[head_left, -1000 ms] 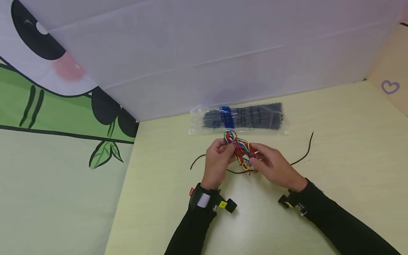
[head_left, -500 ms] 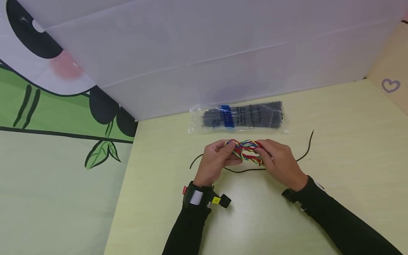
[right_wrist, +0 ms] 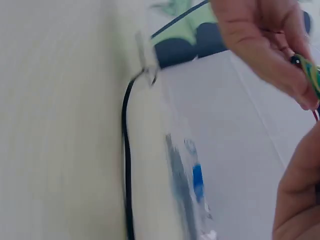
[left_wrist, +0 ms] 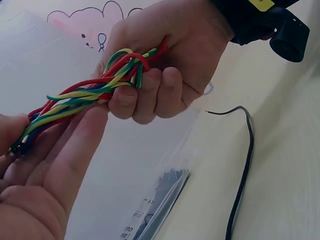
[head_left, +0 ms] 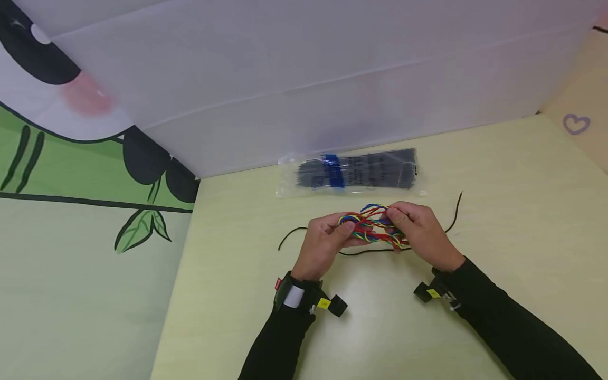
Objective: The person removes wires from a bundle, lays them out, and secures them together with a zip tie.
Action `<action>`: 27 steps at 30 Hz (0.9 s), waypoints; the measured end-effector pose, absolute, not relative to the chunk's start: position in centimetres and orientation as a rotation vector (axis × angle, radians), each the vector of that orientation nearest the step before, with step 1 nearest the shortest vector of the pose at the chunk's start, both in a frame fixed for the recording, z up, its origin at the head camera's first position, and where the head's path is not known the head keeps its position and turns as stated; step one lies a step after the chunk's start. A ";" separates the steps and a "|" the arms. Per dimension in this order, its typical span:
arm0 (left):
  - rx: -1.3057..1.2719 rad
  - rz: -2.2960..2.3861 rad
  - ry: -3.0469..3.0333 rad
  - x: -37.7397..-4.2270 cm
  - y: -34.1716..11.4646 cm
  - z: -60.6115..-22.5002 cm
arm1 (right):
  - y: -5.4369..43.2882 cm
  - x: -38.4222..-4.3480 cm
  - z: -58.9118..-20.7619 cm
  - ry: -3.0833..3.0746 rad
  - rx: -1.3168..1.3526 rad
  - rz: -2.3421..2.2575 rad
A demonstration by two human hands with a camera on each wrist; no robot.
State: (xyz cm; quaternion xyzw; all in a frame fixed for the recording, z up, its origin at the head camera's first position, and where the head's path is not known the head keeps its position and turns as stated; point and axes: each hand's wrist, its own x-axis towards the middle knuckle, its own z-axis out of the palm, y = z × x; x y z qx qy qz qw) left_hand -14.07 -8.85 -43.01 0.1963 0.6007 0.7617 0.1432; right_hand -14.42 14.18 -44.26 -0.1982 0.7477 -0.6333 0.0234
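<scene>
A bundle of thin red, yellow, green and blue wires [head_left: 377, 236] is held in the air between both hands, over the table. My left hand [head_left: 323, 244] pinches its left end, thumb on top. My right hand [head_left: 424, 234] grips the other end between thumb and fingers. Up close in the left wrist view, the wire bundle [left_wrist: 82, 95] runs from the left hand [left_wrist: 45, 195] to the curled fingers of the right hand [left_wrist: 170, 60]. Only a small piece of it shows at the right edge of the right wrist view. Behind and below the hands lies a black cable [head_left: 368, 252], partly hidden by them.
A clear plastic bag of dark grey cable ties [head_left: 380, 171] with a blue band lies at the back of the pale table [head_left: 380, 338]. Behind it rises a white wall panel [head_left: 332, 105]. A cartoon-printed panel [head_left: 85, 163] stands at the left.
The wire bundle has swung from slanting downward to roughly level and is spread wider. My right hand has moved to the right, away from the left hand, and both still hold the wires.
</scene>
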 end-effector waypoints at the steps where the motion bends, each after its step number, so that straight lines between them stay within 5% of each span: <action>1: 0.590 2.187 1.768 -14.0 -8.8 -43.0 | 14.2 -14.5 -44.3 2.156 -0.556 -2.018; 5: 0.630 2.142 1.898 -13.9 -8.9 -42.8 | 14.0 -14.9 -44.2 1.686 -0.389 -2.149; 13: 0.533 1.934 2.331 -14.9 -9.5 -43.2 | 14.4 -14.8 -44.5 2.227 -0.403 -1.859; 27: 0.844 1.573 2.976 -15.2 -10.0 -43.1 | 14.3 -14.9 -44.5 2.125 -0.466 -1.858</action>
